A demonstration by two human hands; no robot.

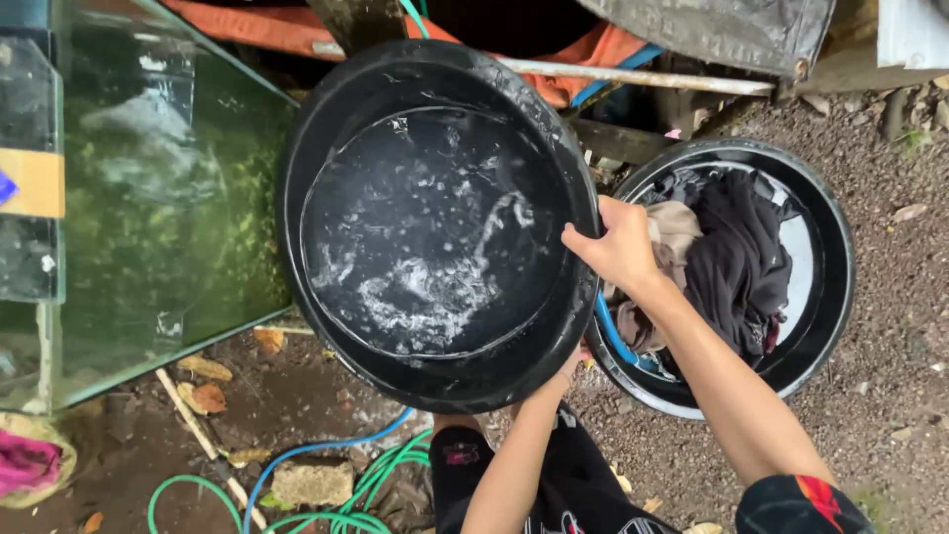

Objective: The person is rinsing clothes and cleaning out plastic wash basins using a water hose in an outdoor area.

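Basin (pixel 435 222) at centre, water in it. Glass tank (pixel 148 188) to its left. Second basin (pixel 830 247) to its right, clothes (pixel 736 252) inside. Right hand (pixel 618 247) on first basin's right rim; left hand (pixel 571 364) under its near edge. Hoses (pixel 326 480) on ground in front, left of the person.

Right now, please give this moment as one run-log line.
right hand: grips black basin rim | left hand: under rim | basin: soapy water | second tub: clothes
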